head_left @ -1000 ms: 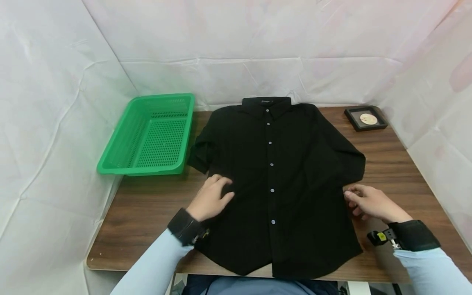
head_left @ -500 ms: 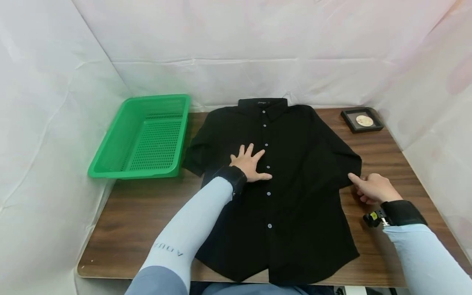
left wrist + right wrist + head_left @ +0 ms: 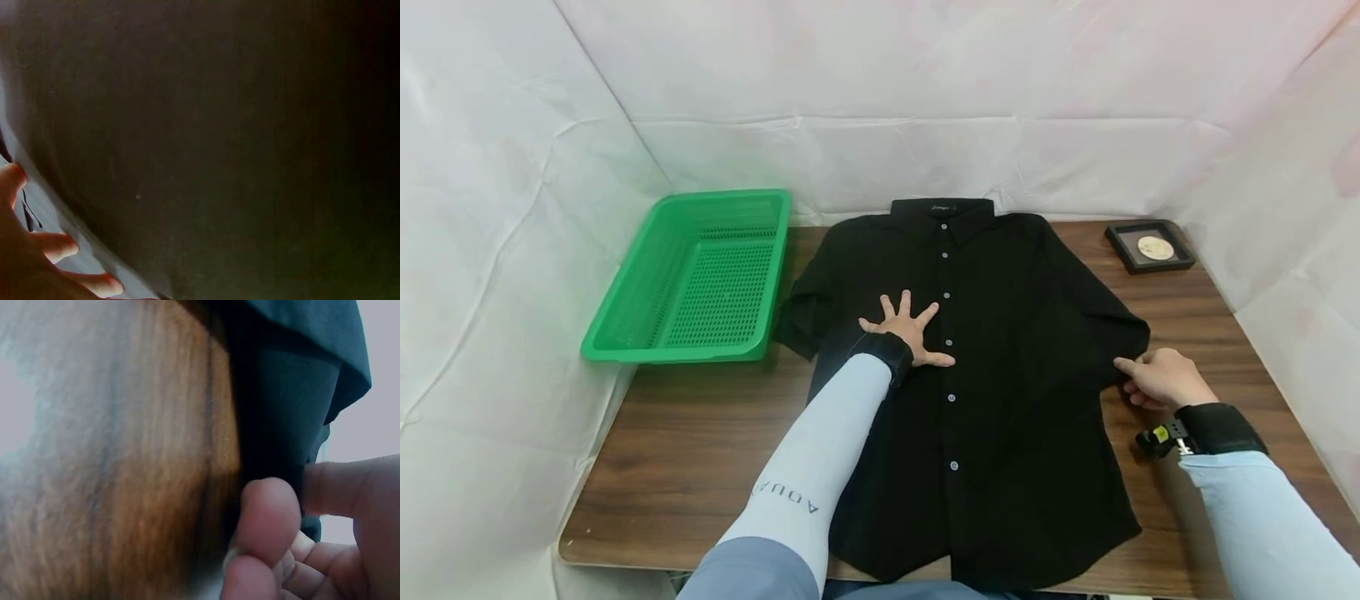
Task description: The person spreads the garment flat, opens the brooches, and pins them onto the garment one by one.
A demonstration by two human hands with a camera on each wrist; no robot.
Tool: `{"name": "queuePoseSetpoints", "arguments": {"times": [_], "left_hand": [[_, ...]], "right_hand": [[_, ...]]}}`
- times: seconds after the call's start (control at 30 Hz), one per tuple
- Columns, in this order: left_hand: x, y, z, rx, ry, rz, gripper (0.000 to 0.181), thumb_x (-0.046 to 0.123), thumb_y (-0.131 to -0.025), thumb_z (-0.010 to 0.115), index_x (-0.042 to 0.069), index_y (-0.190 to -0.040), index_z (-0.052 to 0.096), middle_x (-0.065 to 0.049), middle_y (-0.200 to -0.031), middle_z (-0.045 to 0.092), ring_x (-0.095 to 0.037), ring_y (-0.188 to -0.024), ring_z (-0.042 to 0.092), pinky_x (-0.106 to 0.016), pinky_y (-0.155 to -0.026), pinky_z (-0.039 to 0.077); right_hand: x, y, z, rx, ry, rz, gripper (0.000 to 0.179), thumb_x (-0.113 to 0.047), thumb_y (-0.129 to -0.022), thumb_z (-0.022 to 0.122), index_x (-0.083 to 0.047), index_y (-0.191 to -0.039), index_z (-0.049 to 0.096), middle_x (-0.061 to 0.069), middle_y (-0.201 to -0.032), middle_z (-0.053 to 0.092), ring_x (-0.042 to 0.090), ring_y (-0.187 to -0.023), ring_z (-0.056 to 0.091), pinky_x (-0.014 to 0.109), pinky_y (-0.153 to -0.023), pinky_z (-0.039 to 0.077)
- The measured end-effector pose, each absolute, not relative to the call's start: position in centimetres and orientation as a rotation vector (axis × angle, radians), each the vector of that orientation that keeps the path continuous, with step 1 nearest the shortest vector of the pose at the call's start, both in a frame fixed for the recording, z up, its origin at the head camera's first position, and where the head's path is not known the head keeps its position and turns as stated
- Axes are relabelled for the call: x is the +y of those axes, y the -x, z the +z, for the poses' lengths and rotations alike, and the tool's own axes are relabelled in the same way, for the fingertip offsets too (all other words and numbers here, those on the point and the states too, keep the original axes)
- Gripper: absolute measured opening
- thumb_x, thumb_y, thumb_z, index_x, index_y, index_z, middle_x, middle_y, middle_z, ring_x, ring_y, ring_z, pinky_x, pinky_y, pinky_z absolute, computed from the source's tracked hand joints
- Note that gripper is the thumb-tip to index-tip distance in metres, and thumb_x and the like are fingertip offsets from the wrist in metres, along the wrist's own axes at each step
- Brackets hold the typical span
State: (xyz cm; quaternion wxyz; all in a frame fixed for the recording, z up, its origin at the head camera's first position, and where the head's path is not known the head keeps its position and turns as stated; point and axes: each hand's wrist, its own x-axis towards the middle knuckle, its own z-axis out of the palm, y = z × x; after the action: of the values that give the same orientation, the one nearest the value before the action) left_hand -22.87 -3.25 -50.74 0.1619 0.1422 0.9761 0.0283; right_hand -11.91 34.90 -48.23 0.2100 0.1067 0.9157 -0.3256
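Observation:
A black short-sleeved button shirt [image 3: 1015,400] lies spread on the table, its collar toward the back wall and its front facing up. My left hand [image 3: 908,329] rests on the chest beside the button row, fingers spread wide. Its fingers [image 3: 59,247] also show at the lower left of the left wrist view, over dark cloth. At the sleeve on the right side, my right hand [image 3: 1167,379] pinches the hem's lower corner between thumb and forefinger. The right wrist view shows the black sleeve [image 3: 281,406] held between thumb and fingertip [image 3: 272,515], with the other fingers curled below.
A green plastic basket [image 3: 681,354] stands at the back left. A small black frame with a pale round disc [image 3: 1152,247] lies at the back right. White sheeting [image 3: 850,158] encloses the wooden table [image 3: 700,467] at the back and sides.
My left hand has moved from the shirt's left side up onto its chest and spread out. My right hand has moved up from the shirt's side edge to the sleeve corner and taken hold of it.

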Motion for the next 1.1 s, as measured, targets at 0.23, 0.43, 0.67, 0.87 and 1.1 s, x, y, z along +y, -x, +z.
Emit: {"name": "queuePoseSetpoints", "arguments": {"times": [0.23, 0.43, 0.67, 0.87, 1.1], "left_hand": [[-3.1, 23.0, -50.6, 2.770, -0.405, 0.035, 0.109, 0.089, -0.062, 0.052, 0.047, -0.152, 0.006, -0.008, -0.161, -0.007, -0.048, -0.142, -0.005, -0.079, -0.094, 0.019], [-3.5, 23.1, -50.5, 2.777, -0.386, 0.021, 0.109, 0.089, -0.062, 0.053, 0.047, -0.151, 0.005, -0.008, -0.161, -0.007, -0.048, -0.142, -0.004, -0.078, -0.095, 0.019], [-3.5, 23.0, -50.8, 2.777, -0.404, 0.035, 0.109, 0.089, -0.062, 0.052, 0.047, -0.152, 0.006, -0.009, -0.161, -0.008, -0.048, -0.142, -0.004, -0.078, -0.095, 0.019], [-3.1, 23.1, -51.1, 2.779, -0.409, 0.046, 0.109, 0.089, -0.062, 0.053, 0.046, -0.152, 0.007, -0.009, -0.161, -0.008, -0.048, -0.142, -0.005, -0.079, -0.094, 0.019], [-2.8, 22.8, -50.9, 2.793, -0.414, 0.049, 0.110, 0.088, -0.061, 0.055, 0.046, -0.152, 0.010, -0.009, -0.161, -0.006, -0.048, -0.142, -0.004, -0.079, -0.093, 0.020]], "right_hand": [[35.2, 12.0, -47.5, 2.643, -0.298, -0.943, 0.043, -0.032, -0.102, 0.041, 0.008, -0.090, 0.054, 0.006, -0.070, 0.066, 0.020, -0.062, 0.067, 0.033, -0.057, 0.054], [35.7, 12.4, -46.8, 2.738, -0.318, -0.826, 0.046, -0.033, -0.103, 0.039, 0.007, -0.089, 0.054, 0.003, -0.063, 0.067, 0.022, -0.060, 0.067, 0.036, -0.057, 0.050], [37.4, 12.9, -46.3, 2.859, -0.328, -0.662, 0.045, -0.031, -0.103, 0.040, 0.010, -0.095, 0.055, 0.004, -0.059, 0.066, 0.023, -0.060, 0.062, 0.046, -0.063, 0.046], [38.9, 13.1, -46.2, 2.914, -0.366, -0.594, 0.040, -0.028, -0.101, 0.045, 0.010, -0.091, 0.053, 0.008, -0.060, 0.064, 0.045, -0.076, 0.059, 0.050, -0.063, 0.044], [40.5, 13.2, -46.4, 2.937, -0.422, -0.558, 0.037, -0.025, -0.099, 0.046, 0.008, -0.089, 0.056, 0.026, -0.079, 0.062, 0.048, -0.081, 0.054, 0.051, -0.062, 0.045]]}}
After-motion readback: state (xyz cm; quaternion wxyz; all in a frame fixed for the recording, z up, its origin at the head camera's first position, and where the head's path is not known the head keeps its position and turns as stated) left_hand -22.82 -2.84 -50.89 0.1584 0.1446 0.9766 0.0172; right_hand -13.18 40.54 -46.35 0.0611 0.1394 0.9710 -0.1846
